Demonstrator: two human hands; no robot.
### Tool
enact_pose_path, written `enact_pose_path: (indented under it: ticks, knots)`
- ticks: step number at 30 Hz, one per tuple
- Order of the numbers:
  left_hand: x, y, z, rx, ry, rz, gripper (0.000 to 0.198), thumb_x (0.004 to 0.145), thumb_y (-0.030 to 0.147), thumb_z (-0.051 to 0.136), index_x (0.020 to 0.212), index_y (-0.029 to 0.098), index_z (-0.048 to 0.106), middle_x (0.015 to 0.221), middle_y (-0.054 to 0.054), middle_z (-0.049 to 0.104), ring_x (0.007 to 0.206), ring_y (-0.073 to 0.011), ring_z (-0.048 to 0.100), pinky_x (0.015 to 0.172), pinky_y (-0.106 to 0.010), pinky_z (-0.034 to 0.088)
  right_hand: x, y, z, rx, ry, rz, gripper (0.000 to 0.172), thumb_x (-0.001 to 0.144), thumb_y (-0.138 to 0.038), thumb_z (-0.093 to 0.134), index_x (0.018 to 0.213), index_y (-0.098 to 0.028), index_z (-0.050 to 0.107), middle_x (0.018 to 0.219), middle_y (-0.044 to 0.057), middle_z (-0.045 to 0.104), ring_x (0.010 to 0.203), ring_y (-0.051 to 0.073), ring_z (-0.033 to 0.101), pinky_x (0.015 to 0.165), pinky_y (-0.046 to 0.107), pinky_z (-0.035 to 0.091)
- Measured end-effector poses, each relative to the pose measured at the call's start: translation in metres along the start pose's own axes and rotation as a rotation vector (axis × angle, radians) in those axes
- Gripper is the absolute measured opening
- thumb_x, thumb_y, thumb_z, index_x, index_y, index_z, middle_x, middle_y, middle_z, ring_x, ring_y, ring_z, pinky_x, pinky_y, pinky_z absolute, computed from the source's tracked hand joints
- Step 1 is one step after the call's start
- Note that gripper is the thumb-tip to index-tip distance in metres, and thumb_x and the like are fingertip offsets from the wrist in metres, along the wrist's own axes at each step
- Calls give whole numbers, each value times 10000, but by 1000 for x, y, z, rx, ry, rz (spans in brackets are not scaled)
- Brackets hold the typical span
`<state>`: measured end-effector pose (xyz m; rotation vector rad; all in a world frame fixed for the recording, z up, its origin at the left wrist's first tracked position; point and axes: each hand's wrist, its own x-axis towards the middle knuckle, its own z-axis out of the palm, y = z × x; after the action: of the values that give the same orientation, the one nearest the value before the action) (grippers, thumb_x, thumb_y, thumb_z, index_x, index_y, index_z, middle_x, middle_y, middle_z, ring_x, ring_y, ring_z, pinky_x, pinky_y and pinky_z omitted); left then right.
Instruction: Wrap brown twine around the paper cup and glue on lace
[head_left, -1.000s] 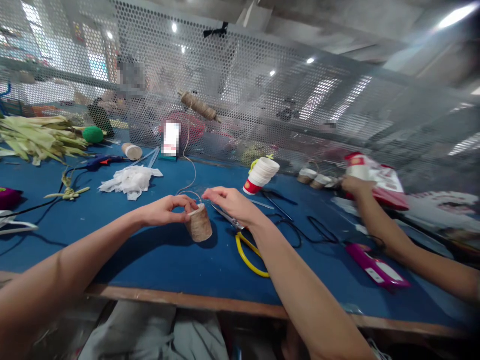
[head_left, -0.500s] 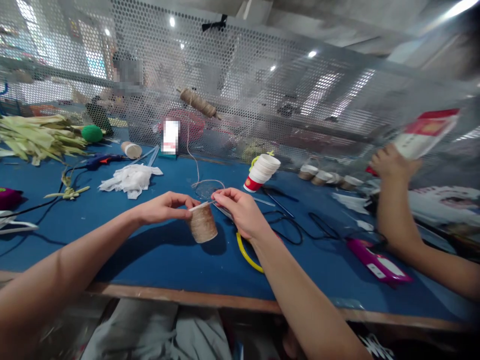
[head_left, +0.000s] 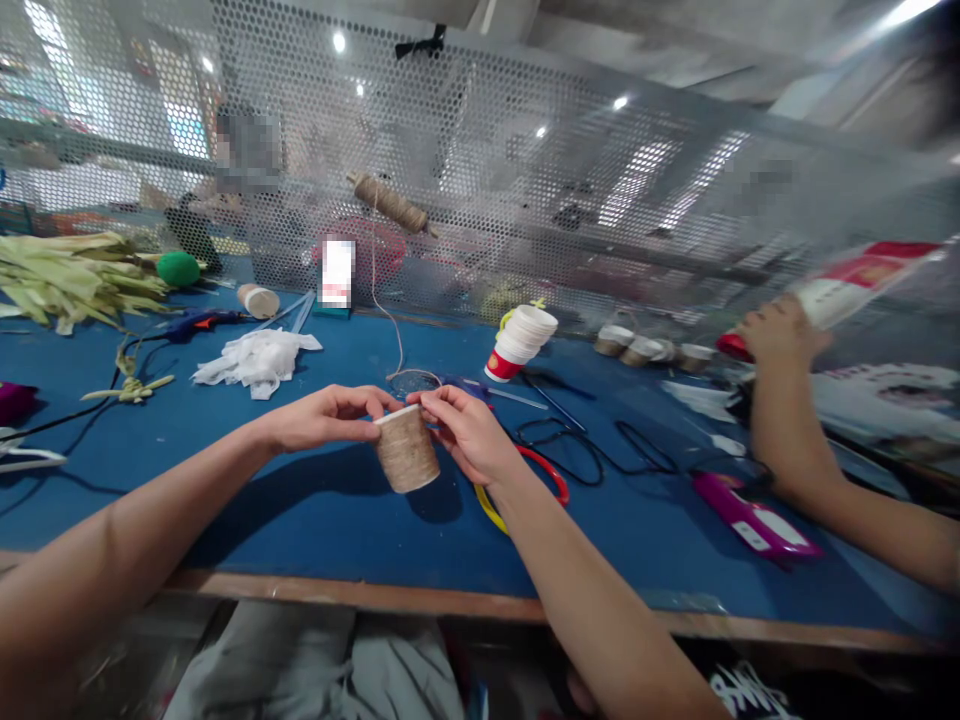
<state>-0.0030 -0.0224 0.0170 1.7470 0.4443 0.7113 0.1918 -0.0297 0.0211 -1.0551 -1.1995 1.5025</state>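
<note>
A paper cup wrapped in brown twine is held tilted above the blue table, its white rim upward. My left hand grips it by the rim on the left, fingers closed. At the right of the rim, my right hand is pinched closed on the twine; the fingertips are partly hidden behind the cup. This strand hangs from a twine spool mounted on the mesh and loops on the table behind my hands. Scissors with red and yellow handles lie beneath my right wrist.
Behind my right hand stand stacked paper cups. White crumpled cloth, a glue gun and corn husks lie left. At right are a purple device, black cords and a co-worker's hand holding a red-and-white packet.
My right hand has come in against the cup's rim and slightly left. More of the scissors' red handle shows. The co-worker's packet has tipped lower to the right.
</note>
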Motion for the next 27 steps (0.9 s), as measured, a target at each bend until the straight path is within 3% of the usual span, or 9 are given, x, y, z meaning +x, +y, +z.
enact_pose_path:
  ticks: [4, 9, 15, 20, 23, 25, 27]
  knots:
    - [0, -2, -2, 68, -2, 34, 100, 783, 223, 517, 769, 129, 547, 1189, -81, 440, 1126, -187, 410, 962, -347, 287, -1, 3, 0, 84, -43, 24, 243, 600, -345, 675, 651, -181, 502, 647, -52, 552, 600, 80, 502, 557, 217, 360]
    - [-1, -2, -3, 156, -14, 71, 86, 794, 206, 501, 770, 140, 551, 1231, -76, 412, 1177, -184, 371, 1000, -360, 247, -3, 8, 3, 101, -7, 33, 255, 603, -364, 674, 649, -191, 492, 614, -62, 526, 583, 81, 486, 556, 213, 348]
    - [-3, -1, -3, 216, 12, 64, 99, 792, 237, 500, 781, 149, 545, 1259, -71, 385, 1176, -186, 375, 982, -364, 287, -2, 12, 6, 195, -38, 82, 259, 607, -374, 665, 660, -198, 483, 614, -60, 541, 567, 92, 495, 582, 239, 381]
    - [2, -2, 1, 432, 98, 59, 143, 793, 290, 487, 844, 166, 536, 1218, -78, 427, 1146, -176, 409, 977, -354, 309, 0, 12, 6, 273, 35, 92, 256, 608, -346, 664, 787, -218, 533, 641, -57, 572, 594, 102, 533, 602, 248, 402]
    - [0, 11, 9, 695, 224, 42, 396, 736, 345, 555, 1082, 189, 441, 1173, -91, 463, 1120, -189, 427, 960, -365, 337, 1, 10, 3, 293, 75, 113, 276, 605, -343, 662, 826, -212, 561, 653, -42, 594, 616, 112, 549, 600, 248, 410]
    - [-10, 30, 20, 904, 326, 4, 478, 706, 389, 577, 1113, 189, 426, 1148, -94, 468, 1064, -204, 464, 900, -359, 393, 2, 8, 0, 305, 106, 132, 266, 608, -353, 657, 814, -208, 572, 647, -35, 600, 619, 119, 555, 597, 253, 416]
    - [-25, 51, 33, 1072, 347, 6, 257, 772, 356, 501, 974, 198, 518, 1013, -59, 536, 890, -169, 543, 758, -307, 461, 3, 6, -4, 321, 138, 141, 264, 607, -360, 658, 809, -210, 579, 664, -30, 613, 632, 127, 565, 603, 262, 424]
